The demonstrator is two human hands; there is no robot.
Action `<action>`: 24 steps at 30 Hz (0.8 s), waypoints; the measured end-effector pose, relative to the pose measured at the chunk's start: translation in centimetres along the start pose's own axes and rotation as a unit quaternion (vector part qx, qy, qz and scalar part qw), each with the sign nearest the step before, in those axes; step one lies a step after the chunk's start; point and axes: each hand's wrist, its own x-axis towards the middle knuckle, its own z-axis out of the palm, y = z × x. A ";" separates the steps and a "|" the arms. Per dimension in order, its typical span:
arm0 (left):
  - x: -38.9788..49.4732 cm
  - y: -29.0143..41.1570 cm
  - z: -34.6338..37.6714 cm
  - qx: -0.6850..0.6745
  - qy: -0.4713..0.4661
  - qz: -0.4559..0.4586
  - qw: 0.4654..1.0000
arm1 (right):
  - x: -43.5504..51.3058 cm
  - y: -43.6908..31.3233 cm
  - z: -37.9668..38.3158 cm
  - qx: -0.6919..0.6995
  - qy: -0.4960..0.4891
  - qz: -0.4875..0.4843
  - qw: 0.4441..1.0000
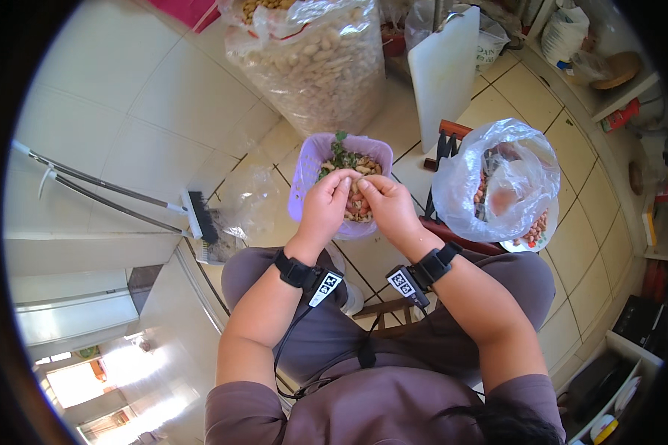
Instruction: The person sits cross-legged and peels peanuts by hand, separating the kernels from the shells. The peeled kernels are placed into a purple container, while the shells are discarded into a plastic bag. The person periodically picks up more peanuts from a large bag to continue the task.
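My left hand [329, 197] and my right hand [387, 200] meet above a purple plastic basket [298, 186]. Thumbs and forefingers pinch together on what looks like a peanut [358, 183], mostly covered by the fingertips. Inside the lined basket lie peanut shells [367, 165] and some green leaves [340, 153]. Curled fingers hide part of the basket's contents. To the right of my right hand, an opened clear plastic bag [451, 192] holds reddish peanut kernels [480, 189]. More shelled kernels [536, 227] rest on a plate [548, 236] partly under that bag.
Beyond the basket stands a large clear sack of unshelled peanuts [323, 67]. A white cutting board [445, 72] is upright to its right. A broom [197, 214] and dustpan [220, 253] lean at left. The plastic bag sits over a dark-red wooden stool [451, 232]. Shelves [629, 100] line the right.
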 end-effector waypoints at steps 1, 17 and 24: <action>0.0 0.2 -0.1 -0.010 0.000 0.002 1.000 | -0.1 0.0 0.2 -0.006 -0.005 -0.009 1.000; -1.0 2.1 -1.7 0.025 0.018 0.122 0.992 | 0.8 -1.0 0.0 0.204 -0.178 0.110 0.956; -0.7 1.6 -1.0 0.014 0.030 0.108 0.994 | 0.5 -1.2 0.2 0.155 -0.139 0.079 0.975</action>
